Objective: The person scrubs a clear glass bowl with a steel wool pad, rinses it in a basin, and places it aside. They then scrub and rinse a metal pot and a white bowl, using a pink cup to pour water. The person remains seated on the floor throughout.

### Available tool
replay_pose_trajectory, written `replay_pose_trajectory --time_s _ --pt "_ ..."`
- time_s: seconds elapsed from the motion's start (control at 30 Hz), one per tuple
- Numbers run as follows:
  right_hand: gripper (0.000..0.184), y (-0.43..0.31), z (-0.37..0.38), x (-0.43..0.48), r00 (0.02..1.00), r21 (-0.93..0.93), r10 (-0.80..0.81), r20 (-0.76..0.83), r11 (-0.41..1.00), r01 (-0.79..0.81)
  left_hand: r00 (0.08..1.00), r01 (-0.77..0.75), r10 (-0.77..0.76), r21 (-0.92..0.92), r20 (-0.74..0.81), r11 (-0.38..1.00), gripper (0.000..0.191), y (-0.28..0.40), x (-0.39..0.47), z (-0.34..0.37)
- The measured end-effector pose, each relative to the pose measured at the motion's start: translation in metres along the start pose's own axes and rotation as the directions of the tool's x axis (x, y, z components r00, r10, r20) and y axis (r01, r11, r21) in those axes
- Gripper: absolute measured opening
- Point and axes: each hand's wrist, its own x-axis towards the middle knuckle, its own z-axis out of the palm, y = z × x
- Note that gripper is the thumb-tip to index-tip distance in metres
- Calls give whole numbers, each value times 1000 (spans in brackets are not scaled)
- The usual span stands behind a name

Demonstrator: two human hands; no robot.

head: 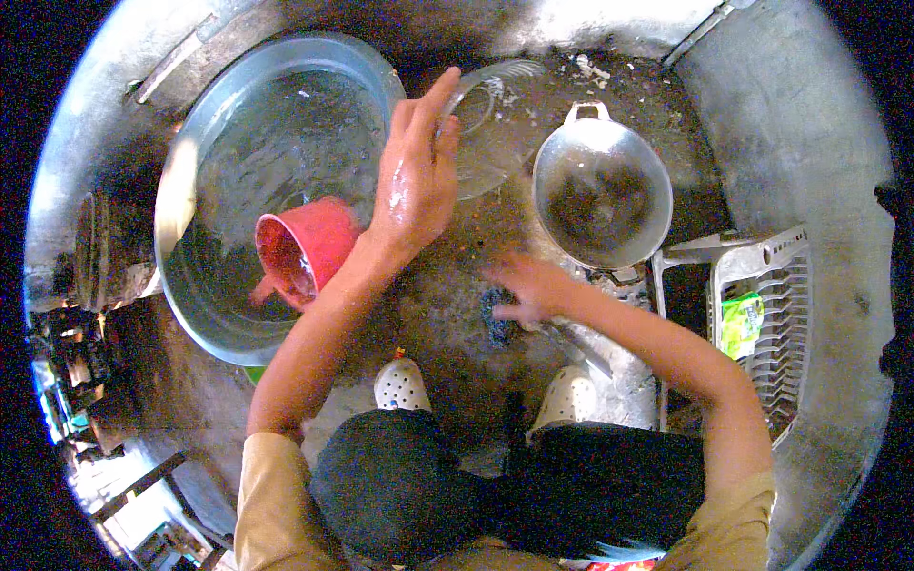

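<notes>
My left hand [420, 171], wet on its back, is at the left rim of a clear, see-through plate [493, 160] and appears to grip it; the fingers partly hide that rim. Lower and to the right, my right hand [532, 285] is blurred by motion. Its thumb overlaps a dark scouring pad [498, 330] low over the wet floor, and whether the fingers close on the pad is unclear. Beside my left forearm, a red plastic dipper [325, 232] lies tilted in a large grey-blue basin [171, 271] of water.
A metal wok [603, 193] with a pale handle stands to the right of the plate. Farther right, a slatted plastic rack [782, 335] holds a green packet [742, 325]. Concrete walls [778, 135] rise around the wet floor. My white clogs [402, 385] are below my hands.
</notes>
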Motion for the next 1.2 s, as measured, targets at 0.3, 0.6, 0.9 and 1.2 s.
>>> replay_pose_trajectory --time_s 0.3,0.6,0.9,1.2 --pt "66 0 30 9 947 -92 -26 321 994 58 891 454 -398 -441 217 774 49 -5 -21 50" --pt "47 66 -116 -31 801 230 539 -261 841 -490 670 724 -703 -418 238 548 51 -90 -74 77" --pt "39 19 -120 11 851 -180 204 -483 929 -325 764 637 -602 -418 231 648 51 -10 -99 99" --pt "36 19 -105 -1 804 -328 105 -586 876 -353 823 568 -527 -287 212 772 48 0 -103 82"
